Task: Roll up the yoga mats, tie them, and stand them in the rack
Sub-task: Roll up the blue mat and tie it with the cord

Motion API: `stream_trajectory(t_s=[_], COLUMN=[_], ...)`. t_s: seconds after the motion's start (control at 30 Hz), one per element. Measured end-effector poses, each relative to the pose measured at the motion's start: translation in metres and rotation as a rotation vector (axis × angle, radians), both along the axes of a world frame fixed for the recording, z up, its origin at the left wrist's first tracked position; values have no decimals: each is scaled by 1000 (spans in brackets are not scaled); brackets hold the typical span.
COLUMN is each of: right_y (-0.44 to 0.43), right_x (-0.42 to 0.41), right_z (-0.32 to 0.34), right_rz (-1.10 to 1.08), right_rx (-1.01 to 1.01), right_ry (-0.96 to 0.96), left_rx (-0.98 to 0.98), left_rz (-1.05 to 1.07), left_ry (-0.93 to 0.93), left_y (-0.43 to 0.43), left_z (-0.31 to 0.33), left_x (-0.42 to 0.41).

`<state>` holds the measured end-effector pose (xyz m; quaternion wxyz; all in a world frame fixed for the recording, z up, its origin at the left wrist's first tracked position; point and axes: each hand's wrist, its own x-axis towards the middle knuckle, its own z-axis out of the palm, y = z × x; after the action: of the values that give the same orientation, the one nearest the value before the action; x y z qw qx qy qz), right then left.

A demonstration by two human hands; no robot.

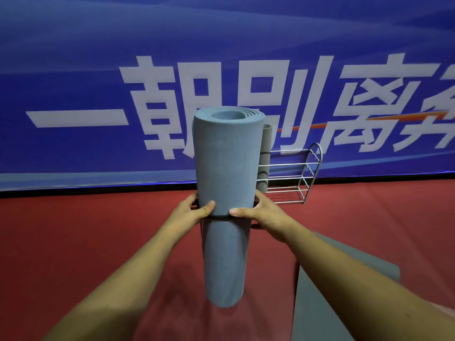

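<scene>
You hold the rolled blue mat [226,163] upright in the middle of the frame. Your left hand [190,210] and right hand [258,212] both grip it. The rack [305,173] stands behind, center right.

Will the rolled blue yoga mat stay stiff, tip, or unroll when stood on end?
Probably stiff: the rolled blue yoga mat is straight though left hand and right hand grip only its middle. Tall and narrow, it may tip without the rack. Its dark band likely prevents unrolling.
</scene>
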<state>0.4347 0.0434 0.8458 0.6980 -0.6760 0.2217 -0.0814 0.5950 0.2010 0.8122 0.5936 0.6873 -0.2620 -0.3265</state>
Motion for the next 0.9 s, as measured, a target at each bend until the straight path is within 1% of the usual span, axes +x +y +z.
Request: stream_trajectory(t_s=[0.17,0.23,0.37,0.47,0.67,0.73,0.9], right_y=[-96,-135,-222,-285,-410,-451,-556], right_x=[57,78,119,156,233,251,281], right_z=[12,16,9,3,1,10,17], right_rz=[-37,-70,-188,-277,-438,-475,-513], right_rx=[-25,-29,-19,-36,-53,-52,-68], right_ry=[11,19,35,58,66,52,51], left_rx=[-31,-25,-29,-19,-24,6,0], left_rz=[-59,-104,-236,-334,-482,-520,-608], left_ry=[58,55,36,-35,-3,34,-37], left_y=[-105,-154,-260,-342,-497,-550,-665], left_z=[1,2,-2,-9,-14,-7,8], left_x=[65,91,147,199,288,312,344])
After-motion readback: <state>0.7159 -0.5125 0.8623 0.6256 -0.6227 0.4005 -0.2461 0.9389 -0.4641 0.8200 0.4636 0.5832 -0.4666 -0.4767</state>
